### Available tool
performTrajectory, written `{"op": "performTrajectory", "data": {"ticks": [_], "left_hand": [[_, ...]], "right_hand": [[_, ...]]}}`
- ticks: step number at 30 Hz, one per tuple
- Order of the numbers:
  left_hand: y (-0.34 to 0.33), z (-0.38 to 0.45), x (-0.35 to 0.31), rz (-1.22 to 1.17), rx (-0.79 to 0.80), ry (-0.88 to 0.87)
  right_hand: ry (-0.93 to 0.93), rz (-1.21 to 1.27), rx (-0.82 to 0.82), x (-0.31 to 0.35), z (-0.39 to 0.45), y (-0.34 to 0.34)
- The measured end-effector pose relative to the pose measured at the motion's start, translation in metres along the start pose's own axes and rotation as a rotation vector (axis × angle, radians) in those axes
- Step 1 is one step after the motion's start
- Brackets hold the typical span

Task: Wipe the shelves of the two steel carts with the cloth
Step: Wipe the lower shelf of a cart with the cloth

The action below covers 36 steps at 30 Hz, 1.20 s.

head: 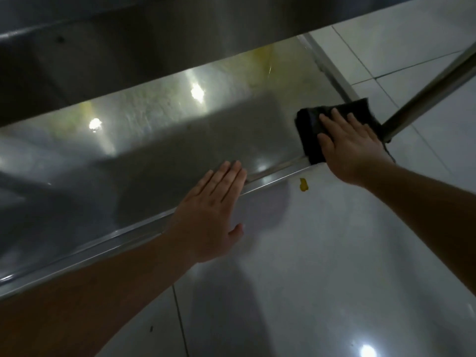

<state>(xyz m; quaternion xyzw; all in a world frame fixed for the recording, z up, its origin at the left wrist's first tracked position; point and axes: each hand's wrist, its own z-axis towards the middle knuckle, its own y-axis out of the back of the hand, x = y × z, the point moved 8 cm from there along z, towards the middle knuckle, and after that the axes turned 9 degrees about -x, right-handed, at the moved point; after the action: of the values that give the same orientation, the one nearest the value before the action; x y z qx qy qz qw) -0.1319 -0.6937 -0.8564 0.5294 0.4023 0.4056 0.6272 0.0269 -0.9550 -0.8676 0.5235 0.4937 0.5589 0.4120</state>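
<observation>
The person is crouching low beside a steel cart, working on its lower shelf [180,140], with an upper shelf [154,34] hanging close over it. The right hand [353,148] is lying flat on a dark cloth [311,127], fingers [334,117] straight and slightly spread, pressing the cloth down rather than gripping it. That flat palm looks like a way of putting even weight across the fabric so it drags cleanly over the steel.

The cloth is sitting at the near right corner of the lower shelf, bunched against the raised front rim [270,176] and close to the slanted cart leg [425,91]. Most of it is lying under and ahead of the fingers, with a dark edge showing to the left of the thumb and another strip beyond the fingertips.

The left hand [213,210] is resting across the front rim, fingers together and straight, reaching onto the shelf, thumb on the floor side. It is holding nothing; I judge it is steadying the cart so it does not roll under the push.

Yellowish smears [260,60] are showing at the back of the shelf, so that stretch probably remains to be wiped. A small yellow blob [303,184] is lying on the white tiled floor [334,253] just outside the rim.
</observation>
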Motion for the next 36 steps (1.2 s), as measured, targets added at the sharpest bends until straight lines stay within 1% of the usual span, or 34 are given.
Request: {"op": "performTrajectory", "data": {"ticks": [3, 5, 7, 8, 10, 13, 15, 16, 17, 18, 19, 21, 22, 24, 27, 29, 32, 34, 36], "left_hand": [[0.001, -0.001, 0.001, -0.003, -0.016, 0.008], [0.001, 0.001, 0.001, -0.001, -0.031, 0.011], [0.001, 0.001, 0.001, 0.0, -0.047, 0.008], [0.0, 0.001, 0.002, 0.0, -0.053, 0.004], [0.0, 0.0, 0.002, -0.004, -0.057, -0.009], [-0.002, 0.0, 0.002, 0.002, -0.026, -0.009], [-0.003, -0.002, 0.001, 0.007, -0.018, 0.0], [-0.003, -0.002, 0.0, 0.01, -0.016, -0.001], [-0.003, -0.003, 0.0, 0.01, -0.016, -0.003], [-0.002, -0.004, 0.0, 0.007, -0.021, -0.005], [-0.002, -0.005, 0.001, 0.003, -0.029, -0.004], [-0.001, -0.004, 0.001, 0.002, -0.036, -0.001], [-0.001, -0.004, 0.001, 0.001, -0.036, 0.001], [-0.002, -0.002, 0.0, -0.001, -0.027, -0.003], [-0.005, -0.001, 0.003, 0.007, 0.01, -0.005], [-0.007, -0.001, 0.004, 0.017, 0.031, -0.013], [-0.008, 0.0, 0.005, 0.025, 0.049, -0.009], [-0.008, -0.001, 0.005, 0.018, 0.054, -0.004], [-0.008, -0.002, 0.005, 0.014, 0.057, -0.011]], "right_hand": [[-0.115, -0.025, -0.008, -0.005, 0.037, 0.003], [-0.169, 0.018, -0.048, 0.003, 0.06, 0.009], [-0.158, 0.071, -0.068, 0.022, 0.08, 0.015], [-0.113, 0.087, -0.064, 0.038, 0.088, 0.017], [0.051, 0.107, -0.022, 0.08, 0.093, 0.019], [0.327, 0.094, 0.074, 0.138, 0.055, 0.007], [0.476, 0.089, 0.107, 0.15, 0.01, 0.0], [0.526, 0.082, 0.114, 0.145, -0.008, -0.002], [0.536, 0.07, 0.109, 0.133, -0.017, -0.003], [0.494, 0.056, 0.087, 0.115, -0.013, 0.0], [0.402, 0.038, 0.049, 0.092, 0.0, 0.004], [0.155, 0.009, -0.02, 0.044, 0.039, 0.015], [0.063, 0.01, -0.045, 0.028, 0.059, 0.02], [-0.028, 0.032, -0.077, 0.018, 0.094, 0.027], [-0.061, 0.067, -0.087, 0.044, 0.125, 0.029], [0.034, 0.098, -0.042, 0.077, 0.126, 0.026], [0.262, 0.113, 0.031, 0.126, 0.086, 0.015], [0.348, 0.121, 0.074, 0.136, 0.04, 0.007], [0.397, 0.112, 0.097, 0.128, -0.01, 0.0]]}}
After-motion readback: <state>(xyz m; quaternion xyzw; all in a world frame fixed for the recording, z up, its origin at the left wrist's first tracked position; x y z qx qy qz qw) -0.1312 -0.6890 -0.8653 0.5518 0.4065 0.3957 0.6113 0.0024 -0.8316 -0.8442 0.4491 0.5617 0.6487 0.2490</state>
